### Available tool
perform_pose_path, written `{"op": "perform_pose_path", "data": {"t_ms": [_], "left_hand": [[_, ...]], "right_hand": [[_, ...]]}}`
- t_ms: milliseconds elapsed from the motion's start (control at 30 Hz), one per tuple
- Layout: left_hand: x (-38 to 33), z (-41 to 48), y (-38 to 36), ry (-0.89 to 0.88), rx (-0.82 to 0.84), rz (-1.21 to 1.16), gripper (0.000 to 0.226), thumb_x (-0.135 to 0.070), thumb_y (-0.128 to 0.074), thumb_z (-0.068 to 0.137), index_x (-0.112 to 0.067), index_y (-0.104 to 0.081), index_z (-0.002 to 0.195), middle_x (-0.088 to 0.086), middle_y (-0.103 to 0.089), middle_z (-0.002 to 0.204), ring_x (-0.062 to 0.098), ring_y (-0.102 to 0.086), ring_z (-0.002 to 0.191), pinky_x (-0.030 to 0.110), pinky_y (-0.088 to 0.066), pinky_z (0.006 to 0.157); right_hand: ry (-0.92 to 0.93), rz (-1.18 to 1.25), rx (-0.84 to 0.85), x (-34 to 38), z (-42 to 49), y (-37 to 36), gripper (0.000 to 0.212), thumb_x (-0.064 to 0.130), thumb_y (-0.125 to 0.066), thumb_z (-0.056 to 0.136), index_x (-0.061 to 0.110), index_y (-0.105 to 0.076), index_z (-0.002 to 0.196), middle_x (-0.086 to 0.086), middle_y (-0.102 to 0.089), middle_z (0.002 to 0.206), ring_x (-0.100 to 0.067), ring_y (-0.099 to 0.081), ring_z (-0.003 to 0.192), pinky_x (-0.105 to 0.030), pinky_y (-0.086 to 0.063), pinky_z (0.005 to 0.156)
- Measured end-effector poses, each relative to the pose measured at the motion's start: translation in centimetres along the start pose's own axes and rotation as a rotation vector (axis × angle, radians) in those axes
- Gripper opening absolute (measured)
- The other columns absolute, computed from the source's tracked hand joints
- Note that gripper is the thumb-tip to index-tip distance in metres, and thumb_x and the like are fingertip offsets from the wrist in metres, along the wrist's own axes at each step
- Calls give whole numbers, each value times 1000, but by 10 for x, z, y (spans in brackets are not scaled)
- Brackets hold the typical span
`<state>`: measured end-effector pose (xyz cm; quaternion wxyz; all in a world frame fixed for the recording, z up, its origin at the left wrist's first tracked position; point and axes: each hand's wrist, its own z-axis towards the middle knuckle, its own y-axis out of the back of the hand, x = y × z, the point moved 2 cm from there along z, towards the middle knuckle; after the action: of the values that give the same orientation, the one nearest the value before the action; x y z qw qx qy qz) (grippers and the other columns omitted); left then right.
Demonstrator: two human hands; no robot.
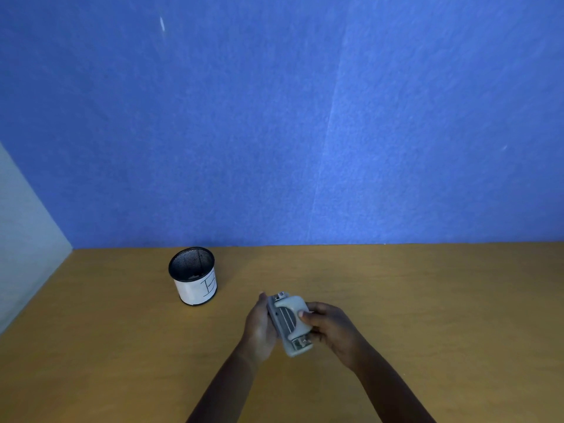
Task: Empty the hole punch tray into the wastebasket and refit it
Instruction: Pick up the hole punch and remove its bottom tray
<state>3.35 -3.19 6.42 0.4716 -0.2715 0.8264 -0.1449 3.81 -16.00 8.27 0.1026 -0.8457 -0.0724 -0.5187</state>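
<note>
Both hands grasp the hole punch above the counter: left hand along its base, right hand on the lever. Rigid, probably fairly light; grip the base edges. Wastebasket at ten o'clock.

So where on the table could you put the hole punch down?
Plenty of bare wooden table: the whole stretch right of the right hand, out to the blue wall, and the near-left part beside the left hand. Only the wastebasket takes up space, back left. The hole punch is held in both hands.
</note>
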Motion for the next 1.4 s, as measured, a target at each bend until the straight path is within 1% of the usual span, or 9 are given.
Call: {"op": "perform_pose_path", "data": {"t_ms": [167, 333, 500, 733, 833, 933, 1133, 1300, 1400], "left_hand": [[5, -2, 2, 3, 34, -95, 55, -36, -20, 100, -3, -61, 84, 14, -69, 63, 29, -59, 67, 36, -44, 65], [4, -5, 3, -7, -39, -73, 51, -31, -21, 100, -3, -59, 80, 17, -58, 74, 28, -52, 67, 32, -40, 60], [4, -7, 6, -18, -61, -56, 45, -22, -25, 99, -3, -58, 73, 7, -65, 42, 27, -59, 50, 31, -40, 56], [7, -8, 4, 13, -35, -127, 52, -37, -24, 99, -2, -60, 87, 15, -70, 59, 30, -55, 71, 36, -45, 62], [8, -7, 2, 90, -4, -142, 65, -50, -17, 96, -2, -60, 88, 19, -70, 67, 32, -57, 72, 32, -55, 50], [9, -6, 3, 117, -23, -109, 62, -48, -19, 97, -2, -59, 89, 18, -65, 73, 30, -57, 66, 27, -53, 45], [13, -6, 6, 125, -38, -90, 56, -43, -26, 98, -2, -58, 77, 11, -65, 42, 21, -61, 33, 19, -48, 33], [12, -9, 1, 149, -44, -16, 57, -44, -27, 98, 0, -60, 83, 19, -60, 74, 31, -56, 65, 34, -46, 61], [11, -14, 1, 151, -78, 12, 55, -43, -28, 98, 0, -59, 83, 20, -56, 78, 32, -52, 68, 36, -42, 63]], "right_hand": [[60, -103, -29, 7, -7, -11, 8, -1, -54, 88, 3, -60, 92, -6, -58, 69, -13, -56, 61, -14, -48, 47], [67, -129, -40, 8, -11, -16, 11, 0, -55, 88, 8, -62, 84, -5, -60, 69, -13, -57, 62, -19, -47, 52], [45, -128, -45, 12, -13, -16, 12, 0, -56, 87, 8, -63, 82, -6, -60, 70, -15, -57, 62, -21, -48, 54], [59, -90, -68, 13, -19, -20, 10, 0, -59, 85, 8, -64, 83, -5, -62, 68, -14, -59, 62, -17, -50, 50], [72, -85, -84, 14, -20, -22, 6, 3, -59, 86, 7, -63, 86, -4, -62, 69, -12, -60, 62, -16, -50, 49], [76, -98, -102, 17, -19, -23, 17, 11, -52, 92, 3, -65, 87, -4, -59, 66, -10, -57, 56, -15, -49, 46], [86, -181, -274, 24, -7, -17, 27, 20, -49, 95, 0, -65, 101, -3, -55, 70, -12, -49, 54, -22, -39, 49], [-10, -147, -258, 17, 2, -19, 33, 23, -53, 93, 6, -55, 65, -10, -46, 60, -14, -42, 44, -19, -31, 42], [-81, -87, -278, 14, 5, -19, 41, 23, -57, 90, 11, -52, 51, -2, -45, 46, -13, -40, 42, -20, -32, 42]]}}
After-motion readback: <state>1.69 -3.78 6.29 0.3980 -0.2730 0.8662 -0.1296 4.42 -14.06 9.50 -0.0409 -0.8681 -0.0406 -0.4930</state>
